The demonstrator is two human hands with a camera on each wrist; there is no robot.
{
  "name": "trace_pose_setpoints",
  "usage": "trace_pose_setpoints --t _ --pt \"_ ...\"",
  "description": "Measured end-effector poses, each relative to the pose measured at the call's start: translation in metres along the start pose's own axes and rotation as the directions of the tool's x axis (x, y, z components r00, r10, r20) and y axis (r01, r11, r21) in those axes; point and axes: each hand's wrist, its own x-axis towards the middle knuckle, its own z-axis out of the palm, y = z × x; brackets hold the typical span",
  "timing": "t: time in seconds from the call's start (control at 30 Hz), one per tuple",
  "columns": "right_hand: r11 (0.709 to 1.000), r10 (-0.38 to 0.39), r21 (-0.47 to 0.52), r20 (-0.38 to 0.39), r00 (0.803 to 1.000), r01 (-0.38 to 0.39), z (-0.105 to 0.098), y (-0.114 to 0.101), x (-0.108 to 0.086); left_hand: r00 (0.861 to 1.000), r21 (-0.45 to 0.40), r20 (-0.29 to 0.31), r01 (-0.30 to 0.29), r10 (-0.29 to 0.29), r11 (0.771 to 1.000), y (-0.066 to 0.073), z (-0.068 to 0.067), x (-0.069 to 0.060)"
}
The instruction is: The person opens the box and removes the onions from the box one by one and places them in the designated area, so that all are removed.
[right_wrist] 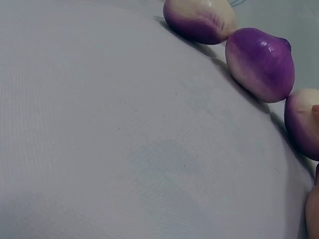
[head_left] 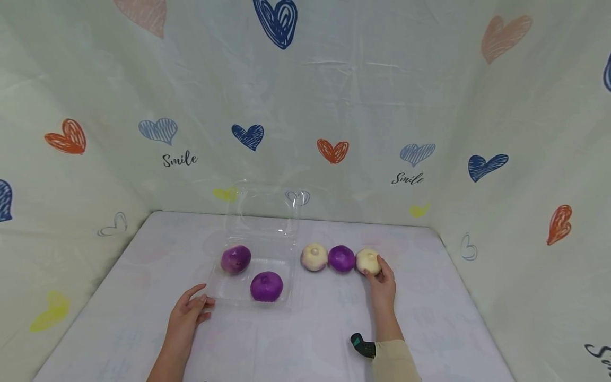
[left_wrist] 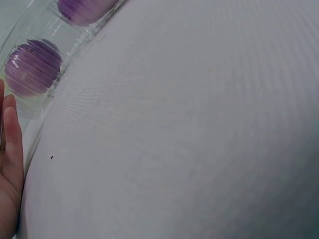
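In the head view, my right hand (head_left: 382, 281) grips the rightmost onion (head_left: 366, 261), thumb in front and fingers on its right side. That onion shows its cream face up, and it ends a row with a purple onion (head_left: 341, 259) and another cream-faced onion (head_left: 314, 257). To the left lies a clear plastic clamshell box (head_left: 229, 294), its lid (head_left: 262, 209) raised. Two purple onions, one at the back left (head_left: 236, 259) and one at the front right (head_left: 266, 286), sit inside. My left hand (head_left: 188, 313) rests at the box's front left corner, fingers loosely bent.
A white cloth covers the table (head_left: 324, 339). Behind and at both sides hangs a pale curtain (head_left: 358, 95) printed with hearts. A dark strap-like device (head_left: 363, 346) is at my right wrist, by the beige sleeve (head_left: 395, 361).
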Motion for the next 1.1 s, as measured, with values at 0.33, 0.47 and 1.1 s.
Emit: trace_pose_setpoints --t 0.33,0.47,1.1 --pt "0.999 0.032 -0.018 -0.009 0.999 -0.032 -0.002 0.001 0.001 1.000 0.011 -0.011 0.025 -0.025 1.000 0.001 0.000 0.000" --pt "0.999 0.040 -0.022 -0.025 0.999 -0.040 -0.002 0.000 0.000 1.000 0.018 -0.007 0.030 -0.030 0.999 0.001 0.000 0.000" --pt "1.000 -0.028 -0.011 0.080 0.996 0.029 0.042 -0.056 -0.036 1.000 0.034 -0.007 0.003 -0.003 0.999 -0.002 -0.001 0.001"
